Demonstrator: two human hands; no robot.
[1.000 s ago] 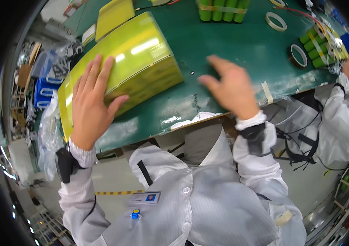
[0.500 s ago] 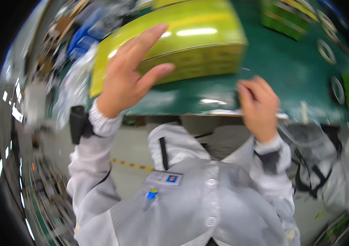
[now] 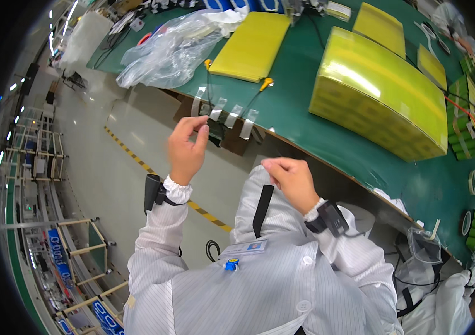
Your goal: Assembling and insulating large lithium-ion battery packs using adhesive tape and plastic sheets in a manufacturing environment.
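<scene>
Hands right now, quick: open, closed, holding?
Left hand: partly curled, by the tape strips; can't tell if it holds anything.
Right hand: closed in a pinch; nothing visible in it.

Bare tabletop [image 3: 290, 103] between — tape strips [image 3: 233, 116] left, yellow block [image 3: 379, 92] right

left hand [image 3: 187, 153] gone from the yellow block [image 3: 379, 95] to near tape strips [image 3: 233, 116], right hand [image 3: 293, 181] drawn back from the table [image 3: 293, 111]
</scene>
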